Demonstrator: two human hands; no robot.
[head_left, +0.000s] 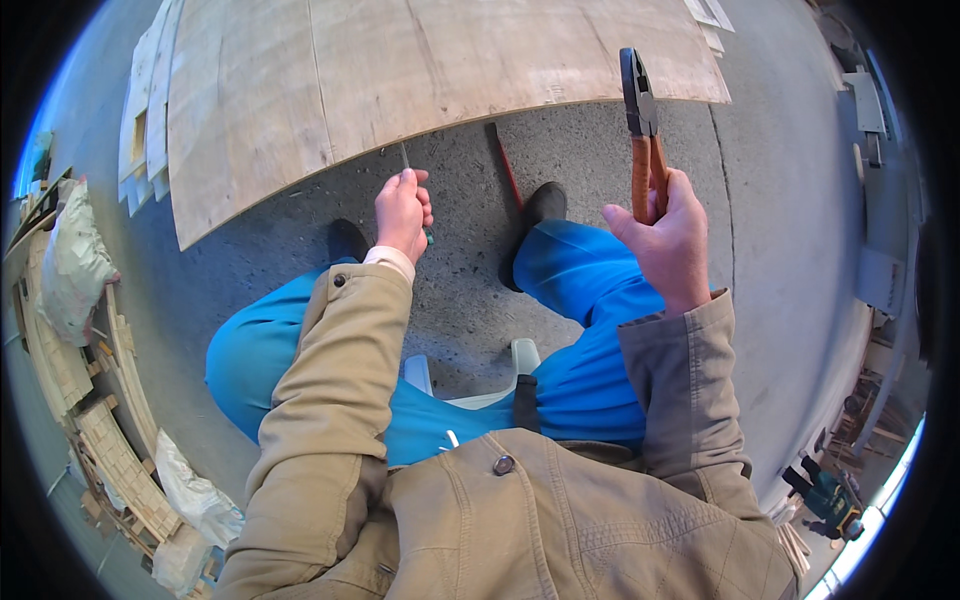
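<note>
My left hand (402,212) is closed around what looks like a screwdriver (405,156). Its thin metal shaft points up toward the near edge of a plywood sheet (420,70), and a bit of green handle shows below the fingers. Whether the tip touches the wood I cannot tell. Held up in my right hand (672,245) is a pair of pliers (641,130) with dark jaws pointing away from me and orange-brown handles. The pliers are off to the right of the screwdriver, their head overlapping the sheet's near edge in view.
A red bar (507,170) with a dark end lies on the concrete floor beneath the plywood edge, beside my shoe (545,203). Under me is a pale plastic seat (524,355). Wood pieces (125,465) and white sacks (75,265) are piled at far left. Clutter lines the right side.
</note>
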